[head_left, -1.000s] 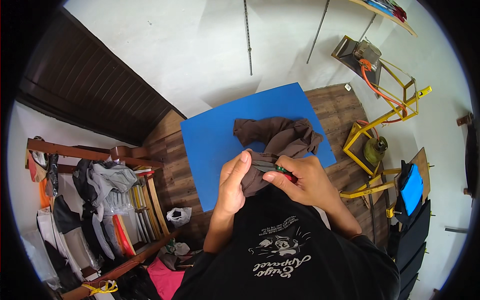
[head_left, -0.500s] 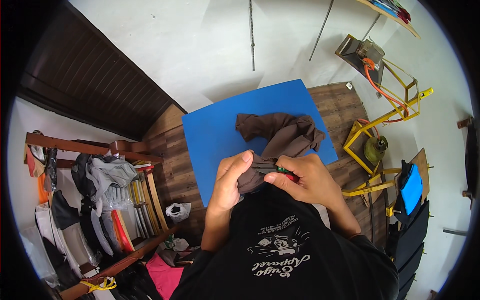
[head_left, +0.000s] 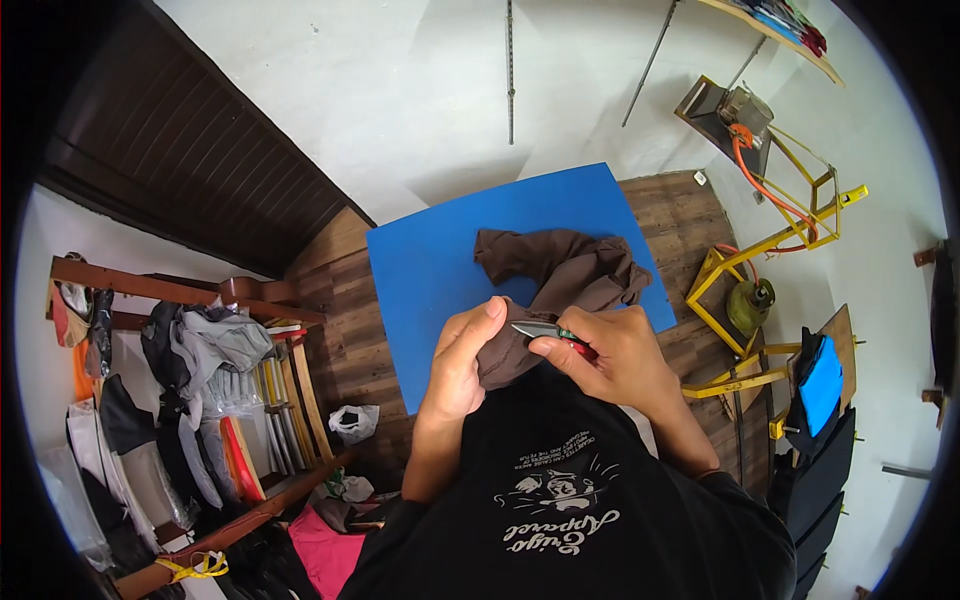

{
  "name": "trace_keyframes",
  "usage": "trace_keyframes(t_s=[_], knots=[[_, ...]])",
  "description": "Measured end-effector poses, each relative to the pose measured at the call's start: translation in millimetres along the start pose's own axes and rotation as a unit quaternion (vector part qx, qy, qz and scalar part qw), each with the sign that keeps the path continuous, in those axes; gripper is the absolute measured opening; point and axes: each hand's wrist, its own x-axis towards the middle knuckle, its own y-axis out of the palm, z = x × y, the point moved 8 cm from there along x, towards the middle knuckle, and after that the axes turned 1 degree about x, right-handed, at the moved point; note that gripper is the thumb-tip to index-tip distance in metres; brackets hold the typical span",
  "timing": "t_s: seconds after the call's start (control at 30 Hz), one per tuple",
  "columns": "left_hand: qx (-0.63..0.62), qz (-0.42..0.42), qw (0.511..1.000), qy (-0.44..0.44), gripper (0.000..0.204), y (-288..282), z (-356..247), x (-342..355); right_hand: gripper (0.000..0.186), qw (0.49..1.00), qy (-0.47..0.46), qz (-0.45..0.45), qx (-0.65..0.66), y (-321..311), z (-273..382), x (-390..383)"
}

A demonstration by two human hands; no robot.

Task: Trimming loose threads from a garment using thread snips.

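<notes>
A brown cloth garment [head_left: 580, 266] lies bunched across the blue tabletop [head_left: 420, 265], its near end raised close to my chest. My left hand [head_left: 462, 360] pinches that near end, thumb uppermost. In my right hand [head_left: 622, 355] are small thread snips [head_left: 536, 328] with pointed metal blades and a red and green handle. The blade tips point left, over the cloth beside my left thumb. Whether they touch the fabric I cannot tell. My fingers cover most of the handle.
A wooden rack [head_left: 275, 515] with hung and folded clothes stands at left, a white plastic bag [head_left: 354, 424] beside it. On the right are a yellow metal frame [head_left: 712, 285], an orange hose [head_left: 757, 183] and a green gas cylinder [head_left: 748, 305]. A dark slatted door [head_left: 190, 140] is at far left.
The snips' blades show more plainly now, lifted a little off the cloth's edge. Both hands stay nearly where they were, and the view has shifted slightly.
</notes>
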Motion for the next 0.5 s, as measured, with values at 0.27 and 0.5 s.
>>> trace_keyframes(t_s=[0.27, 0.5], knots=[[-0.019, -0.007, 1.000, -0.002, 0.037, 0.0, -0.8, 3.9, 0.027, 0.999, 0.000, 0.039, 0.005, -0.1, -7.7, 2.4], [-0.025, -0.002, 1.000, 0.000, 0.036, 2.1, -2.6, 8.7, 0.028, 0.999, -0.008, 0.051, -0.010, -5.8, -10.7, 8.5]])
